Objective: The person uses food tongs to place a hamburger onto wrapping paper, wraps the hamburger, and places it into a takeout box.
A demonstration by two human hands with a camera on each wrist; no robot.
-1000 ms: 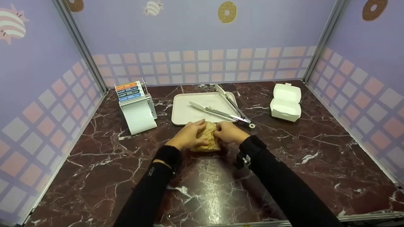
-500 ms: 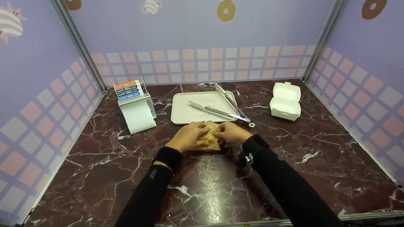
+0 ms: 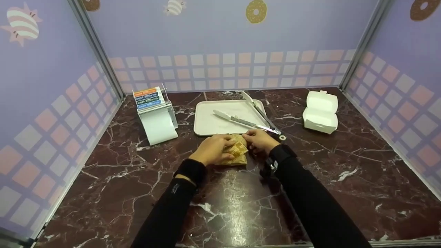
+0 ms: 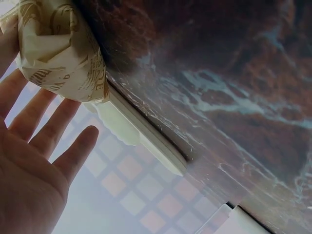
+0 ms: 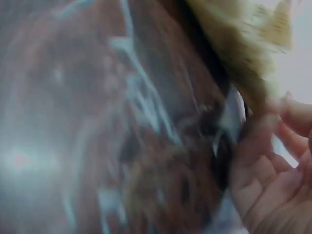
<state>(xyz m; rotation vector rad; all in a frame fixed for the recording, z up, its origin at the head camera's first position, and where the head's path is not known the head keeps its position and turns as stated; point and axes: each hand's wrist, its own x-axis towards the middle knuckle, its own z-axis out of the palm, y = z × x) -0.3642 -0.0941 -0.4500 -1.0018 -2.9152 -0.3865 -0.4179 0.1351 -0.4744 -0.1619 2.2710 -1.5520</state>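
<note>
A package wrapped in printed yellow-brown paper [image 3: 238,151] lies on the marble-patterned table between my hands. What is inside the wrap is hidden. My left hand [image 3: 214,148] rests on its left side with the fingers spread; in the left wrist view the extended fingers [image 4: 46,114] touch the underside of the printed paper [image 4: 63,58]. At the far right edge of the package, my right hand [image 3: 260,140] pinches the paper. The right wrist view has its thumb and forefinger together at the end of the yellowish wrap [image 5: 239,44]. A loose paper flap stands up between the hands.
Just beyond the package is a white tray [image 3: 203,120] with metal tongs [image 3: 253,123] lying across its right side. An open white takeout box [image 3: 320,115] stands at the back right. A label dispenser [image 3: 151,106] with a hanging paper strip is at the back left.
The right hand has moved slightly toward the package's far right edge. A flap of paper between the hands now lifts and shows more. The head view has shifted a little.
</note>
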